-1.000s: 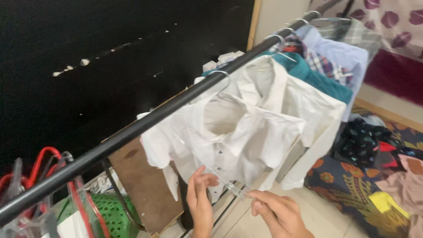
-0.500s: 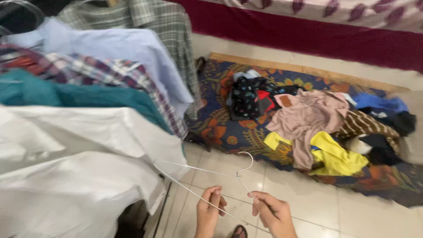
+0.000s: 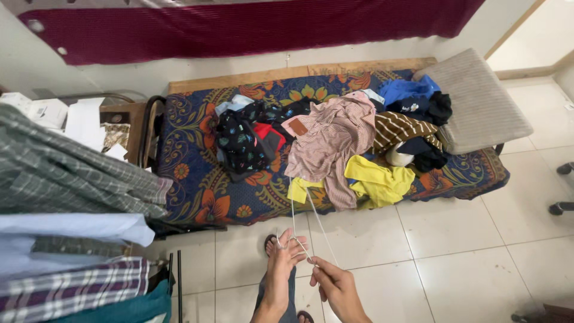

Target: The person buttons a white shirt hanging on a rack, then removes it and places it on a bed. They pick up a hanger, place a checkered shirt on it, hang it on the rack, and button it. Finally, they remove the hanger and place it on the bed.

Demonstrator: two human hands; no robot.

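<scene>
Beyond pale floor tiles point(image 3: 454, 239), perhaps a patterned mattress point(image 3: 191, 155).

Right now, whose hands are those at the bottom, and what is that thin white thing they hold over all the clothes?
The camera sits on a person's head and looks down, so those are that person's own hands. The left hand and right hand both grip a thin white wire hanger. Ahead, a flowered mattress lies on the tiled floor, heaped with clothes: a striped pink shirt, a yellow garment, and a dark patterned one. At left, shirts hang in a row.
</scene>
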